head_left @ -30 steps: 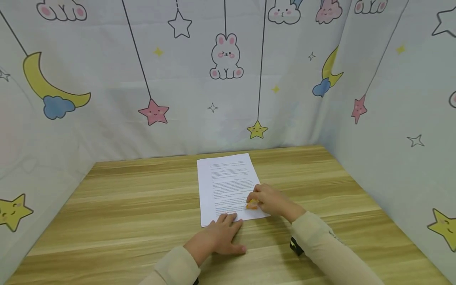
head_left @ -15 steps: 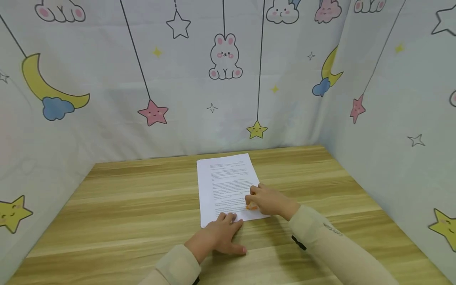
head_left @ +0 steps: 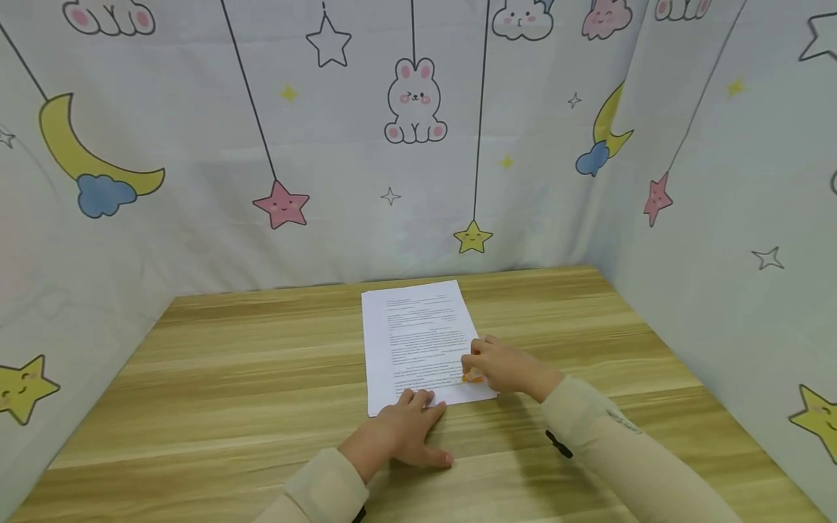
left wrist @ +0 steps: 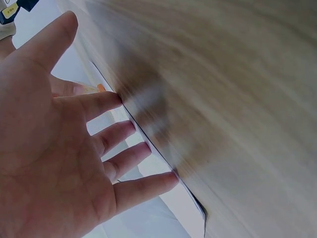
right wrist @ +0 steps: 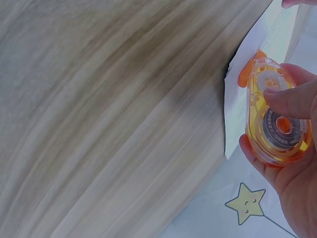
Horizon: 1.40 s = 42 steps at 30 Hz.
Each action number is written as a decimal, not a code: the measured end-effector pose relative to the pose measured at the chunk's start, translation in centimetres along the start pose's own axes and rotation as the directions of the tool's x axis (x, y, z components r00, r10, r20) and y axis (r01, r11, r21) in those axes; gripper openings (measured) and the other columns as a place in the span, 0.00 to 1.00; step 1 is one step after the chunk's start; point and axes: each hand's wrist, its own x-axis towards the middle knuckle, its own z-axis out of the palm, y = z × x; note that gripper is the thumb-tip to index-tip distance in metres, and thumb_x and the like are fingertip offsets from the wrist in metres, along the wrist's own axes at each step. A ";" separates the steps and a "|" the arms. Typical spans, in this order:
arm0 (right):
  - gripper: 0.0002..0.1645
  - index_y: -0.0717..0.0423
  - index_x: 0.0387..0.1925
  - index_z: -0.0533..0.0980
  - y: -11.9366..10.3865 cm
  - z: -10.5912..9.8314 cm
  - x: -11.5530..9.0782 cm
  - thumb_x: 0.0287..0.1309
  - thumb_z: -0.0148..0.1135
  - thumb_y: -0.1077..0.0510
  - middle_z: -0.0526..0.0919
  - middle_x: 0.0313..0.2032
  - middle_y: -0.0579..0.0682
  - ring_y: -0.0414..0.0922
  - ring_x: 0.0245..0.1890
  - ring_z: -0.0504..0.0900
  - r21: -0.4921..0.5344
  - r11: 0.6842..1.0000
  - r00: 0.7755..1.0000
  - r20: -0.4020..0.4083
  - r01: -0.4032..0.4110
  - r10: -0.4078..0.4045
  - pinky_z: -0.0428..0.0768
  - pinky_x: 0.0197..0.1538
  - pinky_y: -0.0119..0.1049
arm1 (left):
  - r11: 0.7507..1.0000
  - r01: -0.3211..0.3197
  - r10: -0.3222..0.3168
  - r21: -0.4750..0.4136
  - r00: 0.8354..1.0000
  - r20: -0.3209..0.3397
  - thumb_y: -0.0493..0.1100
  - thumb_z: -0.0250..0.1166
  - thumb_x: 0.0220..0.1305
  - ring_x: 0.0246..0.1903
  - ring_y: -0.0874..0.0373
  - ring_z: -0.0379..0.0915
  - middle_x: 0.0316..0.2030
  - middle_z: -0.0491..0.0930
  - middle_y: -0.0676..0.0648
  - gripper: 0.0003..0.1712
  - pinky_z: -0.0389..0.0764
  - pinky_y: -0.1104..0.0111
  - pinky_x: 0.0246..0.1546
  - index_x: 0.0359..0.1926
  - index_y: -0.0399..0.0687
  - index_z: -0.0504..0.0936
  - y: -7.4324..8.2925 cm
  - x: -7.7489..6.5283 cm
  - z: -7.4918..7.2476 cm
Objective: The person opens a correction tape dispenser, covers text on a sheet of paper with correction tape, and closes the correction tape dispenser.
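Sheets of printed paper, stacked, lie on the wooden table. My left hand rests at their near edge with fingers spread; in the left wrist view its fingertips meet the paper's edge. My right hand grips an orange-and-clear correction tape dispenser, thumb on one side and fingers beneath. In the right wrist view the dispenser's orange cap sticks out beside its tip, close over the page. From the head, only a small orange part shows under the right fingers, at the lower right of the text.
The wood-grain table stretches around the paper on all sides. White cloth walls with printed stars, moons and a rabbit stand behind it and to both sides. A dark band shows under the right sleeve.
My right hand, holding the correction tape dispenser, shifts slightly left, then moves right across the lower lines of text. The left hand stays in place at the paper's edge.
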 end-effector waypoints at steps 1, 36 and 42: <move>0.17 0.43 0.37 0.75 0.1 0.1 -0.1 0.51 0.59 0.69 0.75 0.37 0.47 0.42 0.34 0.70 0.001 1.000 1.000 0.002 -0.005 0.005 0.74 0.38 0.34 | 1.000 0.000 0.000 -0.002 1.000 0.003 0.74 0.58 0.48 0.63 0.49 0.55 0.66 0.58 0.49 0.48 0.73 0.54 0.51 0.67 0.59 0.61 0.0 0.0 0.0; 0.15 0.51 0.45 0.78 3.1 -1.1 -2.2 0.55 0.57 0.63 0.76 0.44 0.54 0.49 0.43 0.76 0.595 0.761 0.957 0.056 -0.260 0.283 0.76 0.46 0.45 | 0.996 0.005 -0.003 -0.084 1.000 0.026 0.71 0.58 0.51 0.68 0.47 0.48 0.69 0.53 0.47 0.46 0.60 0.45 0.61 0.67 0.57 0.60 -0.7 -1.7 0.2; 0.18 0.47 0.42 0.80 0.9 -0.7 -0.5 0.51 0.58 0.67 0.79 0.40 0.48 0.40 0.35 0.73 0.478 0.864 0.981 -0.021 -0.158 0.191 0.72 0.38 0.33 | 0.998 -0.005 0.007 -0.057 0.999 0.031 0.70 0.58 0.52 0.67 0.46 0.50 0.68 0.54 0.45 0.45 0.62 0.46 0.60 0.66 0.55 0.60 -1.0 -3.0 0.1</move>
